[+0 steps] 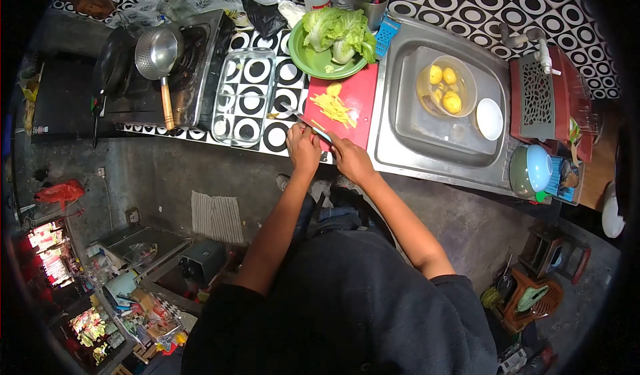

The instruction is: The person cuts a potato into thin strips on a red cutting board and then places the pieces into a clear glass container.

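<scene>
A red cutting board (363, 95) lies on the patterned counter, left of the sink. Thin yellow strips (333, 110) are heaped on it, with a small yellow piece (334, 89) above them. My right hand (351, 160) is closed round the handle of a knife (307, 121), whose blade points up and left across the board's lower left edge. My left hand (304, 150) is at the board's lower left corner, fingers bent close together beside the knife; what lies under them is hidden. Above the board stands a green bowl (308, 59) with leafy greens (339, 34).
On the left are a stove (210, 35) with a pan (159, 50) and a glass dish (244, 98). The sink (405, 132) holds a bowl of yellow pieces in water (447, 86) and a white bowl (489, 119). A blue grater (387, 36) leans near the green bowl.
</scene>
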Tool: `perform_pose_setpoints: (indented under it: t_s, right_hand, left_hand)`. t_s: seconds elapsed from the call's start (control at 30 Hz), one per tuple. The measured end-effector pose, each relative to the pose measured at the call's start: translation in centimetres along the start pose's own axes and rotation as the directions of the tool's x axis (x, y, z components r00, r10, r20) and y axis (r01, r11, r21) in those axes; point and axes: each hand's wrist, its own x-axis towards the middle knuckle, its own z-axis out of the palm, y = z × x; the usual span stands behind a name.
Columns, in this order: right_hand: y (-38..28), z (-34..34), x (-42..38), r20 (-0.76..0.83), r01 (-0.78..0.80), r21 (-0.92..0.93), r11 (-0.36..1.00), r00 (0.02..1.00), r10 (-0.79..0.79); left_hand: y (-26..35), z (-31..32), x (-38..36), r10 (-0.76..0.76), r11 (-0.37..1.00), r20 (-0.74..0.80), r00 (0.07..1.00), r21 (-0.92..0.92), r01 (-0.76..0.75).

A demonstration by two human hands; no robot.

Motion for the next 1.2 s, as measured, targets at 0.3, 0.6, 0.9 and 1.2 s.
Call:
perform_pose_setpoints:
  t_s: [0.3,0.6,0.9,1.2]
  right_hand:
    - [-0.2,-0.5,0.5,0.033,-0.011,0.016,1.000,0.999,0.010]
    - [-0.4,-0.7,0.8,0.032,0.000,0.024,1.000,0.999,-0.001]
    - [-0.9,-0.8,1.1,0.053,-0.023,0.006,1.000,0.998,0.023]
    - [-0.7,-0.5,1.8,0.078,-0.022,0.055,0.998,0.997,0.017]
  left_hand:
    - [-0.2,0.2,0.0,0.015,1.000,-0.013,1.000,-0.007,-0.016]
    - [-0.3,0.3,-0.1,0.004,1.000,-0.020,1.000,0.003,-0.004]
    - [0.0,0.4,-0.2,-0.013,1.000,-0.026,1.000,-0.026,0.013]
    - [0.6,0.5,-0.4,-0.031,0.998,-0.060,0.998,-0.064,0.027]
